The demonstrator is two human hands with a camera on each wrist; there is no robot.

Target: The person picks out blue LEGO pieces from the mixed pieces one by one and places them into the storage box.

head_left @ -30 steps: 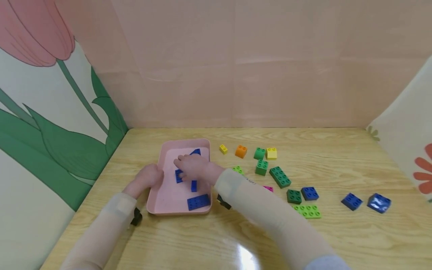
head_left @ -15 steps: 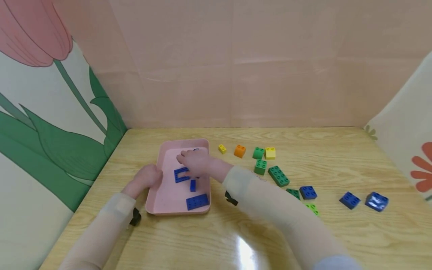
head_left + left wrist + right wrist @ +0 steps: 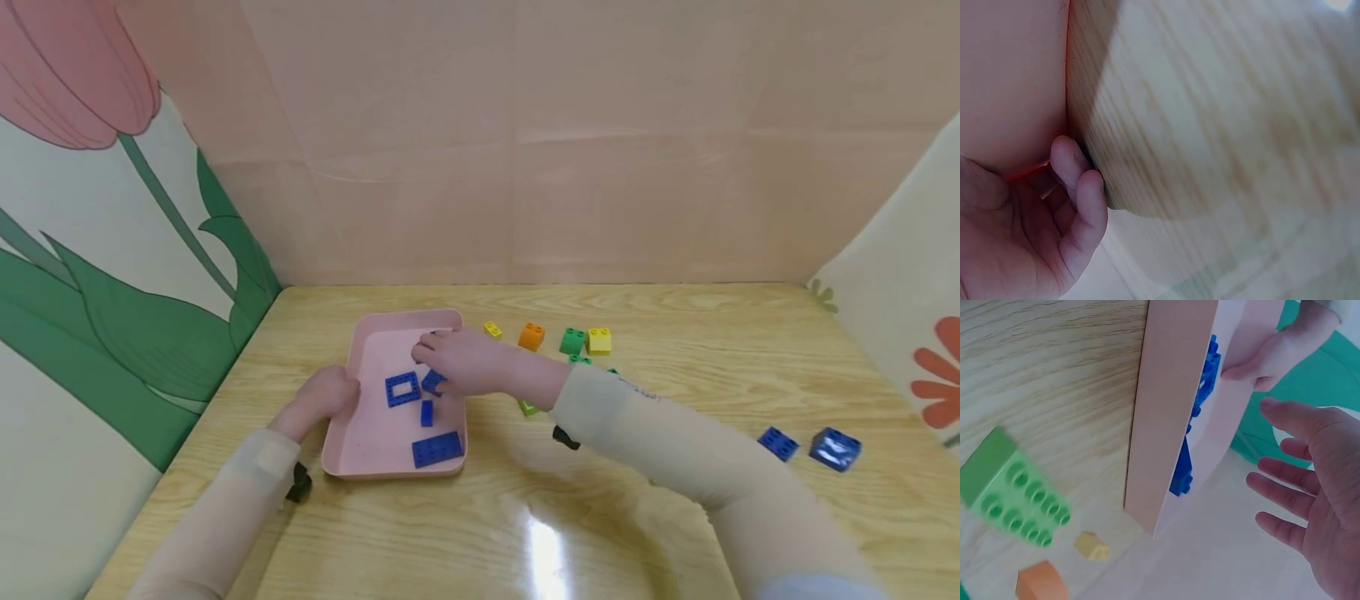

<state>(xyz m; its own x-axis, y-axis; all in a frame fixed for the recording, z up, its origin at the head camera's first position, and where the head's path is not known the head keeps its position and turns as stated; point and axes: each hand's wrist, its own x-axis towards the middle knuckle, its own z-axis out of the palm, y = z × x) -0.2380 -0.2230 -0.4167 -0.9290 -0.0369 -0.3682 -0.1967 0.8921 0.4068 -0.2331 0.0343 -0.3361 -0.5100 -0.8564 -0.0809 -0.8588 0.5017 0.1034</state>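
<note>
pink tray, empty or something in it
Not empty: in the head view, several blue bricks lie inside the pink tray, with bare floor around them.

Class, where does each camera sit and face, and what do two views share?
Head: on the head, facing forward and down over the pink tray; left hand and right hand visible.
Left wrist: on that wrist, facing left hand and table.
Right wrist: likewise, facing table and tray; both hands visible.
Head and right wrist share the orange brick.
</note>
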